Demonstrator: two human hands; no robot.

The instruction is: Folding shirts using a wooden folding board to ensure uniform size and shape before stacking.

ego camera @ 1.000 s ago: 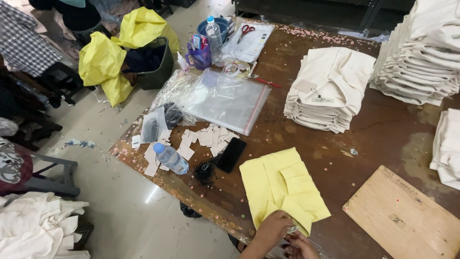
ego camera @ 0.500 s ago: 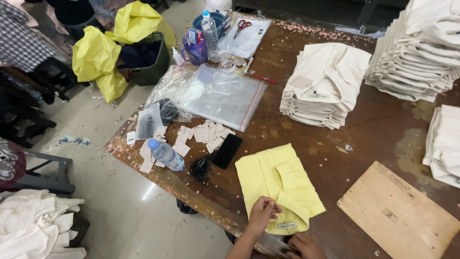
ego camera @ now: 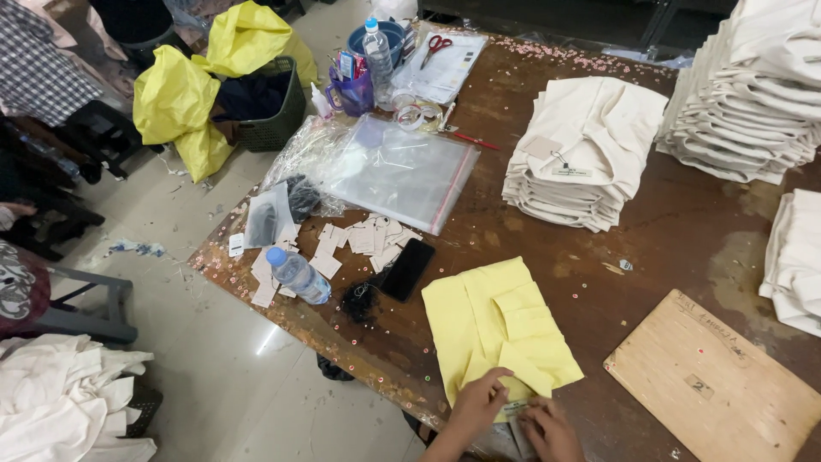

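Yellow folded garment [ego camera: 492,329] lies flat on the brown wooden tabletop [ego camera: 684,248], close to its near edge, with both hands at its nearest corner. The left hand [ego camera: 481,400] rests on that corner with fingers curled down, pressing the cloth so it stays put. The right hand [ego camera: 552,428] sits just beside it, fingers bent onto a small pale tag [ego camera: 515,409] at the hem; whether it pinches the tag or only touches it cannot be told.

Just left of the garment lie a black phone [ego camera: 407,269] and a dark tangle of thread [ego camera: 361,299], within easy reach. Beyond them, loose paper tags [ego camera: 363,239] are scattered beside a clear water bottle [ego camera: 298,275] lying on its side. A clear zip bag [ego camera: 398,171] is spread flat farther back.

To the right, a bare wooden board [ego camera: 714,385] sits near the garment. Further off, a stack of cream folded garments [ego camera: 581,154] stands in the middle of the tabletop, and 1 taller stack [ego camera: 753,94] rises at the far right corner. Red-handled scissors [ego camera: 436,44] rest on papers at the far end.
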